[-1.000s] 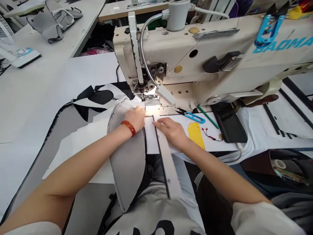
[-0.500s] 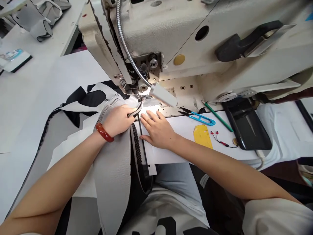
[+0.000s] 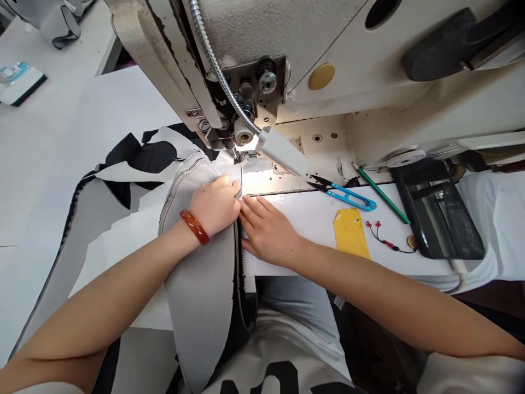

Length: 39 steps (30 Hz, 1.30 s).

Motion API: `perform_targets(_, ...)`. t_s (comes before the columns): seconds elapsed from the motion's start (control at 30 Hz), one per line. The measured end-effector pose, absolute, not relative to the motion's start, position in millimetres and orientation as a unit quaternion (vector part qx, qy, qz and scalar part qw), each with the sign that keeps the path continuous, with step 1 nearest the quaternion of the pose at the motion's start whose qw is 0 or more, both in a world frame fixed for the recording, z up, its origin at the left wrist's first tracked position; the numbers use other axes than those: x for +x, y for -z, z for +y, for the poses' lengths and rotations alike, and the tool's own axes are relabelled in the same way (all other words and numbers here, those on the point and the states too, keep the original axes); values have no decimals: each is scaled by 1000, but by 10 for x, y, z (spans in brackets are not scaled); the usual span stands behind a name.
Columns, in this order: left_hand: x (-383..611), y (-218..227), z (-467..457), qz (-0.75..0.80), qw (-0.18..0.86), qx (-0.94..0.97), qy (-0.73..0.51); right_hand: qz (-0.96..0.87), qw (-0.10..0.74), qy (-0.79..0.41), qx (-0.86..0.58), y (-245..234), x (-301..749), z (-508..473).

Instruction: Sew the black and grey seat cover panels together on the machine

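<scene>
Just in front of the needle area of a sewing machine (image 3: 241, 156), my left hand (image 3: 217, 203) is closed on the edge of a grey fabric piece (image 3: 200, 306). A black zipper tape (image 3: 241, 257) runs down along that edge toward my lap. My right hand (image 3: 268, 230) lies flat with its fingers stretched, its fingertips against the fabric edge and close to the left hand's fingers. The fabric reaches under the presser foot, where the lamp lights it. Black and white parts (image 3: 151, 156) of the same work lie bunched behind my left hand.
Right of my hands are blue thread snips (image 3: 348, 196), a green pencil (image 3: 381, 194), a yellow paper tag (image 3: 351, 232), a beaded cord (image 3: 385, 242) and a black tray (image 3: 443, 219). A white lamp head (image 3: 283, 150) hangs low beside the needle.
My left hand has turned the raised fabric edge down and shifted right, closing over it beside the right hand. The zipper strip now lies mostly covered. The camera view has moved nearer the machine.
</scene>
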State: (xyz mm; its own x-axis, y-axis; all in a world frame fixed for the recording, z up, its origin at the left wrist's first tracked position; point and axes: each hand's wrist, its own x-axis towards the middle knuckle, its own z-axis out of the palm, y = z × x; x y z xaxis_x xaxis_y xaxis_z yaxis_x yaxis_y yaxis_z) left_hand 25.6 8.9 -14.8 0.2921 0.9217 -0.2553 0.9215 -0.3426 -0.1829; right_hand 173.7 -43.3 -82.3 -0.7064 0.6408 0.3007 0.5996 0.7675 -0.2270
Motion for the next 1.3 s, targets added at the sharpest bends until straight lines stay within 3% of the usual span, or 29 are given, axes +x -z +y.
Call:
perform_targets(0.83, 127, 259, 35, -596, -25, -801, -37, -931, 176, -74, -311, 771, 1784, -425)
perform_targets(1.3, 197, 249, 10, -605, 3, -793, -67, -922, 168, -75, -340, 747, 1769, -420)
